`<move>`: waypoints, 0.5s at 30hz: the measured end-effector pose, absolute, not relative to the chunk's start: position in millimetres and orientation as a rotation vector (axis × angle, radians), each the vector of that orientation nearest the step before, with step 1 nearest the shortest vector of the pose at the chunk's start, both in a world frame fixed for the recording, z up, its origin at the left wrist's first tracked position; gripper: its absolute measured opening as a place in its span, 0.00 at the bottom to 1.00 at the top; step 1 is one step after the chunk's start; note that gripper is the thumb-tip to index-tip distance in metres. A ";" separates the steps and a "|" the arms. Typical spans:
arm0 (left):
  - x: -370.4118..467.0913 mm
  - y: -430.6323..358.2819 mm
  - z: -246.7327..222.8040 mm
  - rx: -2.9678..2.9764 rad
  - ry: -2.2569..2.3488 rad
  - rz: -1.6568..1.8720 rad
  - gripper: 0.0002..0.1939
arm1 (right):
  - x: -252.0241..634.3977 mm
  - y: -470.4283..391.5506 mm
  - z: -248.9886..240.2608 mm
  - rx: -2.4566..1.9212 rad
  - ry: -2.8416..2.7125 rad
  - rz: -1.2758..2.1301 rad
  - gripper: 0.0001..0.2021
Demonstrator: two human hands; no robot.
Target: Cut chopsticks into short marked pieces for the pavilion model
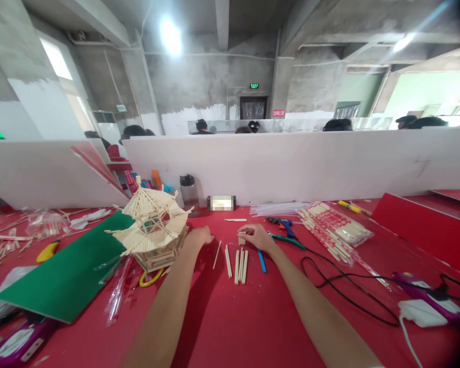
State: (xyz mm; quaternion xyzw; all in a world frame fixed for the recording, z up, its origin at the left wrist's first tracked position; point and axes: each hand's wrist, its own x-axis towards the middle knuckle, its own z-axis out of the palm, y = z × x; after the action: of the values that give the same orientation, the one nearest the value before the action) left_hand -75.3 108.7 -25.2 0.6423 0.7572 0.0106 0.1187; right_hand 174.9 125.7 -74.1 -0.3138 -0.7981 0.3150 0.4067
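Observation:
My right hand (259, 237) has its fingers and thumb closed around a small bundle of short wooden sticks (242, 239) at the middle of the red table. To the left, my left hand (201, 235) is curled with its fingertips mostly hidden, so what it holds cannot be made out. Close beside it stands a pagoda model (153, 225) built of wooden sticks, with two roof tiers. Several cut sticks (241, 267) lie in rows between my forearms, and a single thin stick (216, 254) rests nearer my left hand. A blue pen-like tool (261, 261) lies below my right hand.
A blue glue gun (285, 226), green-handled pliers (289, 241) and a black cable (341, 278) lie right. Packs of sticks (333, 230) are beyond. At left are a green board (65, 271) and yellow-handled scissors (150, 278). A bottle (189, 194) stands by the white partition (291, 168).

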 end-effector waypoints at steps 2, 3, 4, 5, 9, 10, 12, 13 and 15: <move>-72.8 106.1 -21.9 1.876 2.228 -0.035 0.20 | 174.8 125.2 -73.3 -0.806 -2.022 0.789 0.13; -71.4 104.4 -19.6 1.900 2.214 -0.041 0.20 | 174.8 125.0 -72.8 -0.811 -2.026 0.788 0.13; -69.7 102.7 -17.1 1.937 2.189 -0.033 0.20 | 174.9 124.8 -72.4 -0.812 -2.029 0.787 0.13; -67.6 101.1 -14.5 1.984 2.151 -0.013 0.20 | 174.9 124.6 -72.1 -0.810 -2.029 0.788 0.13; -53.7 98.3 -10.8 2.197 1.903 0.144 0.19 | 175.0 124.2 -71.8 -0.795 -2.027 0.785 0.12; -48.9 98.8 -12.9 2.243 1.795 0.216 0.20 | 174.9 124.2 -71.8 -0.790 -2.026 0.781 0.12; -38.5 101.0 -20.7 2.289 1.504 0.397 0.24 | 174.7 124.6 -71.9 -0.785 -2.019 0.780 0.12; -33.3 102.4 -25.9 2.269 1.379 0.473 0.27 | 174.5 125.0 -71.9 -0.785 -2.011 0.783 0.12; -24.0 105.5 -36.8 2.185 1.206 0.594 0.31 | 174.2 126.5 -71.7 -0.791 -1.966 0.801 0.11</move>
State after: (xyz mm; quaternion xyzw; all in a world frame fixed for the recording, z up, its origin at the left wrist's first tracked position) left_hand -24.0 105.5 -36.8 0.8166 0.4508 0.2220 0.2840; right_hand 174.2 126.5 -71.7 -0.3163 -0.7858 0.3201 0.4243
